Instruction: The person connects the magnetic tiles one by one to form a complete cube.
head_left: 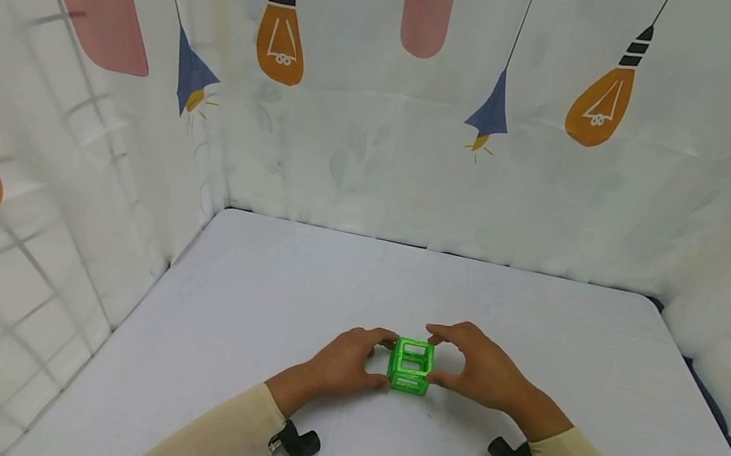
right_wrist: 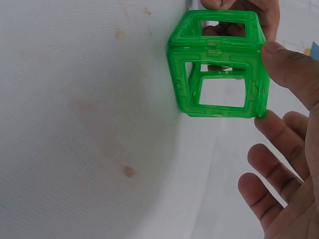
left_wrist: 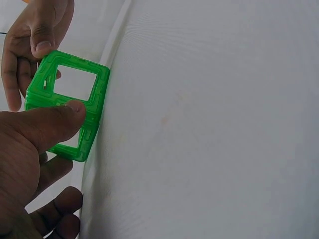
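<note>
A hollow green cube made of magnetic tiles (head_left: 411, 374) sits on the white table between both hands. Its square frames have open windows, seen closely in the right wrist view on the cube (right_wrist: 214, 52). My left hand (head_left: 344, 360) grips its left side, thumb at the near edge and fingers toward the far edge. In the left wrist view the left thumb (left_wrist: 65, 117) lies across a bar of the cube (left_wrist: 94, 109). From the other side, my right hand (head_left: 489, 371) pinches the cube between thumb and index finger; its other fingers are spread apart from it.
A white cloth covers the table (head_left: 301, 274). Behind it hangs a pale curtain (head_left: 376, 158) printed with lamps and bulbs, and another curtain (head_left: 66, 212) runs along the left. Small dark camera mounts (head_left: 300, 443) are worn at both wrists over beige sleeves.
</note>
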`<state>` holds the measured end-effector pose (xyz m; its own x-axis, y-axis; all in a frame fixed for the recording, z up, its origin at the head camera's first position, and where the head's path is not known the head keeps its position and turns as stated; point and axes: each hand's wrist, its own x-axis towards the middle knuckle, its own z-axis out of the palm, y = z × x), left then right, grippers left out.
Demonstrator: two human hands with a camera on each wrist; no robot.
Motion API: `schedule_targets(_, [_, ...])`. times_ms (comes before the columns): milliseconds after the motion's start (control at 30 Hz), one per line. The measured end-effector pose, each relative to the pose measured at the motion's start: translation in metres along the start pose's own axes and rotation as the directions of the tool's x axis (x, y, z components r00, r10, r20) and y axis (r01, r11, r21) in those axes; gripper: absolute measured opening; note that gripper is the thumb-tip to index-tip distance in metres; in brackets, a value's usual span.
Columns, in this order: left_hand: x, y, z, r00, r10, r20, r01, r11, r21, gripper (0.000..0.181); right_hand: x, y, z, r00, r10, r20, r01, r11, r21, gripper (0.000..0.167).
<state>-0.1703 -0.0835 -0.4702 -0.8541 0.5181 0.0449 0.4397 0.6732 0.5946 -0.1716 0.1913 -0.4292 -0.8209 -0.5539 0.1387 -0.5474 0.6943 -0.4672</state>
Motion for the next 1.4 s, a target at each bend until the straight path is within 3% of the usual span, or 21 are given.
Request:
schedule_targets(467, [-0.001, 0.001, -0.002, 1.000, -0.013, 0.007, 0.013, 1.000, -0.014, 0.069, -0.002, -0.001, 0.002, 0.998, 0.039, -0.048, -0.041, 0.999, -0.032, 0.072])
schedule_targets(767, [-0.002, 0.002, -0.002, 1.000, -0.018, 0.008, 0.018, 1.000, -0.019, 0.069, -0.005, 0.000, 0.005, 0.997, 0.051, -0.052, -0.051, 0.999, 0.003, 0.067])
schedule_targets(1133, [-0.002, 0.002, -0.002, 1.000, -0.010, 0.006, 0.010, 1.000, -0.006, 0.069, -0.006, -0.002, 0.004, 0.997, 0.052, -0.055, -0.057, 0.994, -0.091, 0.065])
schedule_targets(1400, [-0.003, 0.001, -0.008, 0.999, -0.041, 0.033, 0.043, 0.998, -0.038, 0.073, -0.011, 0.001, 0.000, 0.992, 0.111, -0.057, -0.114, 0.992, -0.049, 0.066])
